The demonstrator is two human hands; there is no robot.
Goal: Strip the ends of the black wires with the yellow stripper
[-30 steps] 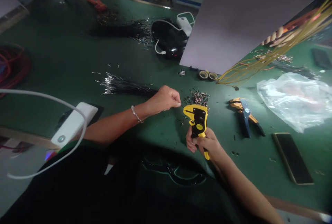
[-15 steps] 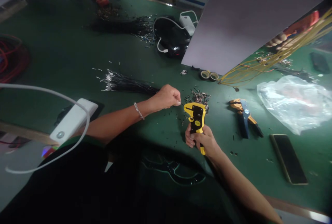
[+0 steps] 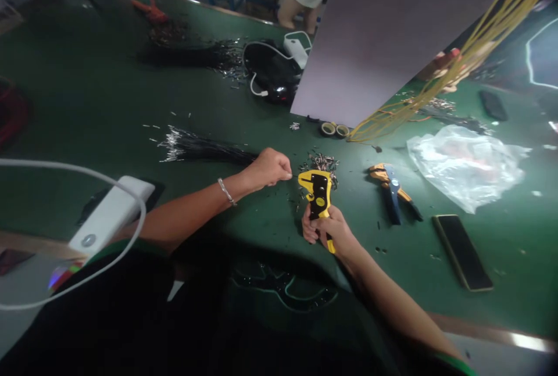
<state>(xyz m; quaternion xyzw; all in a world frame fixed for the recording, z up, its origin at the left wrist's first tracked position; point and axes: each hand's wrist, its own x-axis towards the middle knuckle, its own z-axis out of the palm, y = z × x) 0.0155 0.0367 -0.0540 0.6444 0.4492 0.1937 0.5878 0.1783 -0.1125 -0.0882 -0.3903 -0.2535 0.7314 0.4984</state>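
Observation:
My left hand (image 3: 272,167) is closed in a pinch on a thin black wire, whose short end shows between my fingertips and the tool's jaws. My right hand (image 3: 325,228) wraps around the handles of a yellow and black wire stripper (image 3: 320,187), its nose pointing left at the wire. Whether the jaws touch the wire I cannot tell. Behind the stripper lies a heap of small metal-tipped pieces (image 3: 322,161). A bundle of black wires (image 3: 200,148) with bare silvery ends stretches left from behind my left hand.
Right of my hands lie an orange and blue wire stripper (image 3: 390,190), a phone (image 3: 464,253) and a clear plastic bag (image 3: 471,161). A grey panel (image 3: 370,33) stands behind, with tape rolls (image 3: 335,129) and yellow wires (image 3: 405,108) beside it. A white power bank (image 3: 113,213) sits at left.
The view has swung right, so everything sits further left. A standing person's legs now show behind the table. My hands keep nearly the same pose, wire and stripper still held.

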